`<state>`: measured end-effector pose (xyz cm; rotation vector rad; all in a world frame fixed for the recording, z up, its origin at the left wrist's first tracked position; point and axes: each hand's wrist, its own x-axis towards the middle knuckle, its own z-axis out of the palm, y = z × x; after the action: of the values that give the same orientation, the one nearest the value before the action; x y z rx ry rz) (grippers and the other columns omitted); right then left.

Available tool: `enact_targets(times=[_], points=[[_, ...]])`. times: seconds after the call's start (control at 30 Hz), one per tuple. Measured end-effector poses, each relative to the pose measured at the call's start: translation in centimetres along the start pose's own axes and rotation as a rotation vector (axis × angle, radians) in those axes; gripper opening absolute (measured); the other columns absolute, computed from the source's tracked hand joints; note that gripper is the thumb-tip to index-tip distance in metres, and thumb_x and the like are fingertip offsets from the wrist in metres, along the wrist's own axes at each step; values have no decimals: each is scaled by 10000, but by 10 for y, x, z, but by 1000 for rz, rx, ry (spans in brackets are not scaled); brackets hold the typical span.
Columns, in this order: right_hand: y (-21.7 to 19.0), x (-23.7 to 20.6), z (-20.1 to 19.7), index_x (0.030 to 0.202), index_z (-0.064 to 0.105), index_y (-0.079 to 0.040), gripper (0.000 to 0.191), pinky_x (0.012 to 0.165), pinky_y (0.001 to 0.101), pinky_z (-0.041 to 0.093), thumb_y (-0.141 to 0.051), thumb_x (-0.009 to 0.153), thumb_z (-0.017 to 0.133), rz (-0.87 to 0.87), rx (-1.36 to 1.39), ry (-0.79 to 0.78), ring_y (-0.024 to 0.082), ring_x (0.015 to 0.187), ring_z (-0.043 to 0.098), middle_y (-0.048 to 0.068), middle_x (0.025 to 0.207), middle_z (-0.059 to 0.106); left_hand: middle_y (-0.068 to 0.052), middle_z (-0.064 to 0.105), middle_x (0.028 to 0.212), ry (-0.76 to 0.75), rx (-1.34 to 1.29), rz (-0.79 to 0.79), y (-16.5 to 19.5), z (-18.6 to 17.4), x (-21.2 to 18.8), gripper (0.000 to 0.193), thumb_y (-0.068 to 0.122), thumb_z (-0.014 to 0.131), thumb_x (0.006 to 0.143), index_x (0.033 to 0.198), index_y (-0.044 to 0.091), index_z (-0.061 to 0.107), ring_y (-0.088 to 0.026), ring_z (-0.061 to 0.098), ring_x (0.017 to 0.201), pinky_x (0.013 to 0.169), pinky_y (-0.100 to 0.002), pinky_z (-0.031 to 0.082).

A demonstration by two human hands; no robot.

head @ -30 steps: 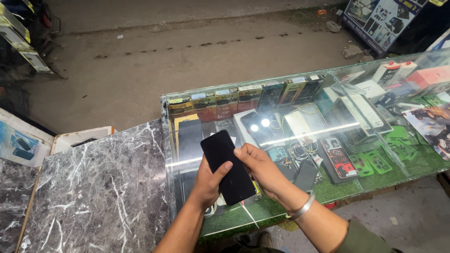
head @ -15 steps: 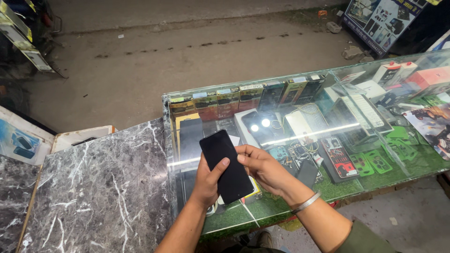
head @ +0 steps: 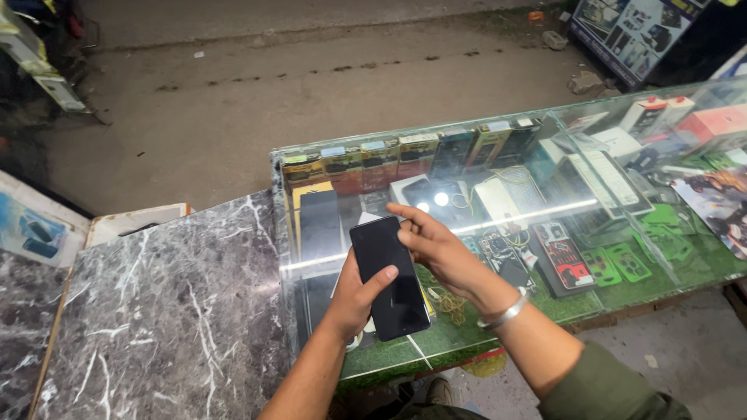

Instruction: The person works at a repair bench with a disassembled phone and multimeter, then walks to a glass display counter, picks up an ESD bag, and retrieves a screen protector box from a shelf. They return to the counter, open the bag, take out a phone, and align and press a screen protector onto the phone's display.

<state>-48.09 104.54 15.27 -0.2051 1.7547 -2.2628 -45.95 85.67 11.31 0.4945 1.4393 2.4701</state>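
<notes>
A black smartphone (head: 391, 278) with a dark screen is held above the glass display counter (head: 545, 148). My left hand (head: 356, 297) grips it from below and the left, thumb lying across the screen's lower part. My right hand (head: 436, 250) rests against the phone's right edge with fingers spread, index finger reaching over its top corner. A silver bangle (head: 504, 313) circles my right wrist.
Under the glass lie several boxed accessories (head: 405, 159), phone cases (head: 615, 260) and cables on green lining. A grey marble countertop (head: 156, 311) adjoins the case on the left. Bare concrete ground (head: 311, 85) lies beyond, with a poster board (head: 630, 31) at the far right.
My right hand has opened and shifted to the phone's upper right edge. The phone stays in my left hand, almost unmoved.
</notes>
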Motion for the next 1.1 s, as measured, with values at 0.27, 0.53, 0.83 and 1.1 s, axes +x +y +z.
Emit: enact_targets(times=[0.27, 0.53, 0.83, 1.1], points=[[23, 13, -4, 1088, 633, -54, 292, 570, 249, 388, -343, 1064, 595, -10, -41, 259, 91, 673, 502, -18, 820, 586, -103, 584, 1338, -136, 273, 24, 8, -1, -1, 691, 178, 725, 886, 1486, 24, 421, -181, 568, 1242, 1072, -349, 455], [2, 13, -26, 1217, 682, -105, 304, 616, 236, 477, -286, 979, 625, 95, -315, 37, 49, 751, 603, -40, 908, 677, -140, 607, 1306, -147, 140, -124, -4, -10, 0, 674, 191, 734, 899, 1467, 20, 412, -224, 607, 1192, 1024, -389, 505], [-13, -24, -44, 1519, 502, -84, 576, 796, 349, 641, -50, 972, 681, -33, 57, 72, 83, 792, 600, -10, 968, 591, -151, 623, 1329, 73, -464, -40, 15, -15, 3, 697, 341, 721, 933, 1461, 3, 416, -267, 634, 1243, 991, -475, 577], [11, -58, -29, 1414, 536, 0, 461, 784, 332, 636, -172, 988, 573, 93, 190, 162, 213, 993, 739, 113, 1206, 701, -79, 596, 1289, 377, -196, 46, -10, 34, 10, 531, 130, 652, 963, 1438, 97, 417, -213, 636, 1121, 912, -427, 563]])
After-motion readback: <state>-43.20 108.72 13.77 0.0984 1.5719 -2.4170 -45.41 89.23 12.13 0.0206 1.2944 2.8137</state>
